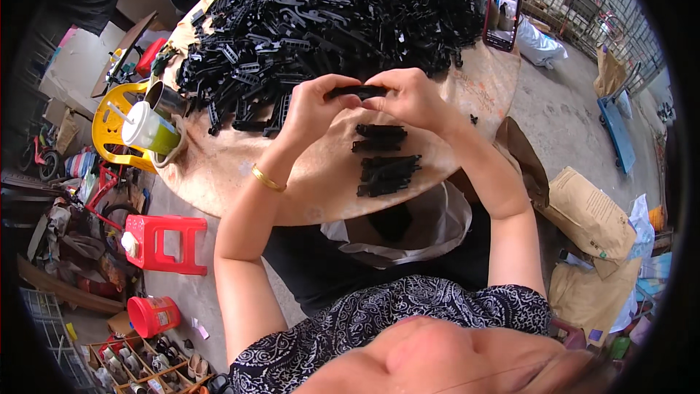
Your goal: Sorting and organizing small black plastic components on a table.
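Between my two hands, just in front of the big pile, I hold a slim black plastic part [364, 92] level. My left hand [315, 108] pinches one end of it and my right hand [410, 101] grips the other. Below them on the cloth-covered round table [306, 190] lie two small stacks of similar black parts, a smaller stack [379, 137] and a larger stack [389, 174] nearer to me. A large heap of black plastic parts [328, 22] covers the far side. My fingers partly hide the held part.
A white sack or bag [456, 222] hangs open at my lap, under the table edge. A phone [502, 16] stands at the table's right rim. On the left are a lidded cup [142, 125], a yellow chair [102, 131], and a red stool [171, 244]. Brown paper sacks [587, 211] lie at right.
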`<act>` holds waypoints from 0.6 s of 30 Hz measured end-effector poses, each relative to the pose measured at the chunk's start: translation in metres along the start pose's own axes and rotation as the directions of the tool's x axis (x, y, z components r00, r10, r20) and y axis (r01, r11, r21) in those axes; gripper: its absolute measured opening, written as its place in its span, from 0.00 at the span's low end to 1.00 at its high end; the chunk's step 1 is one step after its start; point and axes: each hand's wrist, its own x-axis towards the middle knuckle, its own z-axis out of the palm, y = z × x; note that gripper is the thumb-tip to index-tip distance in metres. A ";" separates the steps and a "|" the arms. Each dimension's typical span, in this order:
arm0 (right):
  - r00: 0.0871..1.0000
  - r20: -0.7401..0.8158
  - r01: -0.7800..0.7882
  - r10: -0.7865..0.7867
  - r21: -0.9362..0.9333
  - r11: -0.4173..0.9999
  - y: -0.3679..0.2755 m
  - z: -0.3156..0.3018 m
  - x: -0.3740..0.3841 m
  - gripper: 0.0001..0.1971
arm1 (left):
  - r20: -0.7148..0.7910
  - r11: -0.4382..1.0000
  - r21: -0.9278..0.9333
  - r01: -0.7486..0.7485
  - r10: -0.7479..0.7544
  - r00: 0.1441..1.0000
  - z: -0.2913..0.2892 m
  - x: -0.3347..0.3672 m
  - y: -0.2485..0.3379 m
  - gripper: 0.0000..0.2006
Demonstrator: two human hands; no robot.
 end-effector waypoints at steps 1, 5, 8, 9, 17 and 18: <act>0.999 0.022 -0.035 0.032 0.162 0.986 0.003 -0.002 0.001 0.12 | -0.011 1.000 0.017 0.004 -0.003 1.000 0.001 -0.001 0.000 0.12; 0.991 0.067 -0.130 0.113 0.384 0.914 0.024 -0.037 0.013 0.12 | 0.215 0.984 0.160 0.075 -0.109 0.970 0.000 -0.001 0.007 0.12; 0.997 0.083 -0.003 0.008 -0.063 0.998 0.036 -0.049 0.015 0.12 | 0.394 0.911 0.160 -0.381 0.295 0.871 0.000 -0.002 -0.008 0.12; 0.993 0.104 0.075 -0.050 -0.253 0.964 0.038 -0.048 0.013 0.12 | 0.464 0.934 0.106 -0.341 0.257 0.848 0.001 -0.004 -0.003 0.10; 0.958 0.204 0.285 -0.199 -0.652 0.703 0.039 -0.014 0.008 0.09 | -0.105 0.706 0.623 -0.338 0.504 0.857 0.016 0.010 -0.011 0.05; 0.950 0.245 0.310 -0.191 -0.687 0.657 0.035 -0.015 0.010 0.08 | -0.158 0.761 0.581 -0.290 0.454 0.877 0.011 0.012 -0.011 0.06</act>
